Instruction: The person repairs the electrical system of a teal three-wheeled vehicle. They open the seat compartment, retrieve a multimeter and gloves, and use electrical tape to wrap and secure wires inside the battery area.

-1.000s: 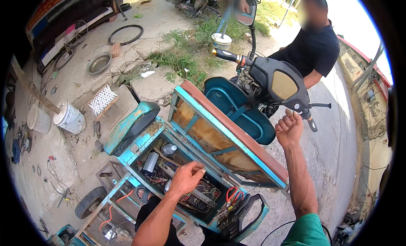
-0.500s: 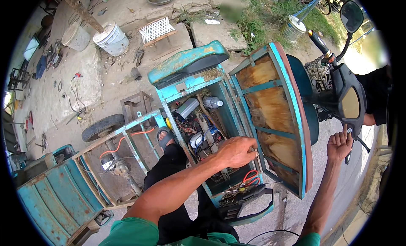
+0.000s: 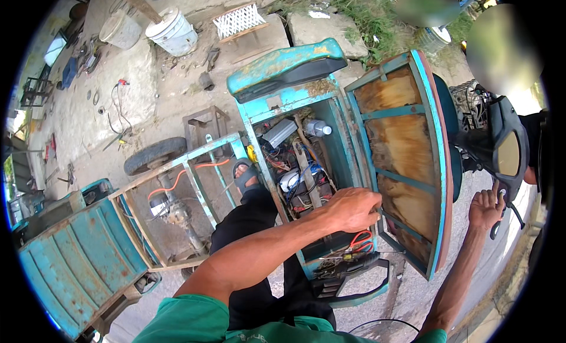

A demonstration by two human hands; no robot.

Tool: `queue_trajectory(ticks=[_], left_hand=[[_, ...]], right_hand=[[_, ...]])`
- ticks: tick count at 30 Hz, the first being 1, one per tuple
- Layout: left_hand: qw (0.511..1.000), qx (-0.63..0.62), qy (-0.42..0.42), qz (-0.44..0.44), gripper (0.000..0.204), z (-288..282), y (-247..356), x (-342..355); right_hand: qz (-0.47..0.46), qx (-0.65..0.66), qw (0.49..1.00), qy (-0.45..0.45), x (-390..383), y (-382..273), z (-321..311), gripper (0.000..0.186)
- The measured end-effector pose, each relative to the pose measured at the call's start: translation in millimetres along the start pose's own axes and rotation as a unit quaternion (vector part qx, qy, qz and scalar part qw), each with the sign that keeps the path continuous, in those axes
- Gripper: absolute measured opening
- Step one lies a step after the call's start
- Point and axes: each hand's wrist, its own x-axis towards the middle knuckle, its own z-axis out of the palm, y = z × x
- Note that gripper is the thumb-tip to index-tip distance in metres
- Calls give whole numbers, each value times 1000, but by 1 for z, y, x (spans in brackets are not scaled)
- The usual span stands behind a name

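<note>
My left hand (image 3: 354, 210) is closed, its curled fingers at the hinge-side edge of an open turquoise metal box (image 3: 341, 128). Whether it grips anything is hidden. A raised lid (image 3: 401, 145), with stained wood underneath and a turquoise frame, leans to the right of the box. Inside lie tangled wires (image 3: 286, 160), a silver metal case (image 3: 279, 133) and a clear plastic bottle (image 3: 318, 128). Beyond the lid, my right hand (image 3: 484, 210) is closed beside a round silver lock (image 3: 502, 192) on the dark handlebar cowl (image 3: 508, 145). What its fingers pinch is too small to make out.
Left of the box stretches a turquoise vehicle frame (image 3: 197, 187) with an axle, a tyre (image 3: 154, 155) and a rusty panel (image 3: 82, 263). Red-orange-handled pliers (image 3: 361, 241) lie at the box's near end. White buckets (image 3: 171, 32) stand behind. Another person's dark sleeve (image 3: 535, 137) shows at far right.
The view has shifted, so the vehicle appears farther right and slightly higher. Both hands keep nearly the same places, at the box edge and beside the lock.
</note>
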Motion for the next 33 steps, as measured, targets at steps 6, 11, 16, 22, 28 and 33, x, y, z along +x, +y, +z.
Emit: queue_trajectory(ticks=[6, 11, 16, 22, 28, 33], left_hand=[[999, -25, -12, -25, 37, -11, 7, 7], [998, -50, -5, -22, 36, -9, 18, 10], [998, -57, -5, -21, 34, -10, 16, 7], [998, -57, -7, -19, 36, -12, 13, 4], [997, -76, 0, -32, 36, -13, 13, 4], [995, -86, 2, -46, 34, -14, 13, 3]], right_hand=[[9, -1, 998, 59, -3, 13, 25, 35], [-20, -8, 997, 78, -10, -5, 46, 34], [-22, -6, 998, 63, -13, -8, 51, 34], [-13, 1, 999, 48, -12, -5, 67, 34], [-23, -21, 999, 27, -6, -8, 80, 35], [-132, -150, 974, 109, -1, -28, 101, 37]])
